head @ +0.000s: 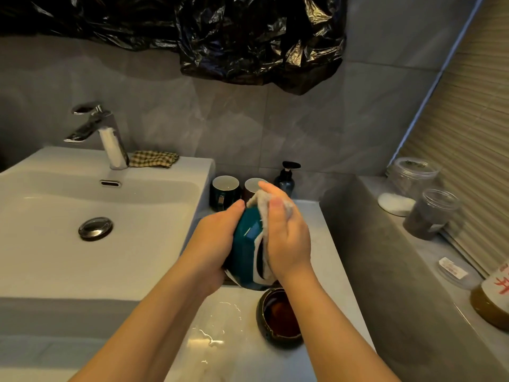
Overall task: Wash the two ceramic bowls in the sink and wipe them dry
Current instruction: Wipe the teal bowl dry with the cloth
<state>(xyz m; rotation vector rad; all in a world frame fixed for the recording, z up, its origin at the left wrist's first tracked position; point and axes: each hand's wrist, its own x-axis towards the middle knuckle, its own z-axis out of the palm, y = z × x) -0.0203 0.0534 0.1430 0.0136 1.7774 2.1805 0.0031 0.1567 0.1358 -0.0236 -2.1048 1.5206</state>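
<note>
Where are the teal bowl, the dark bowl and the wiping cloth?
teal bowl (245, 244), head view, on its glossy outer wall.
dark bowl (281, 317), head view, on its brown inside.
cloth (259, 206), head view, on the pale fold over the teal bowl's upper edge.

This is a home bathroom. A white ceramic washbasin (55, 244) with a chrome mixer tap (107, 133) and a pop-up drain plug (95, 228) stands against a grey tiled wall (248, 128). Beside it, a pale marble bench (325, 244) carries a teal mug (224, 193), a second mug (251, 186) and a dark pump bottle (285, 180).
</note>
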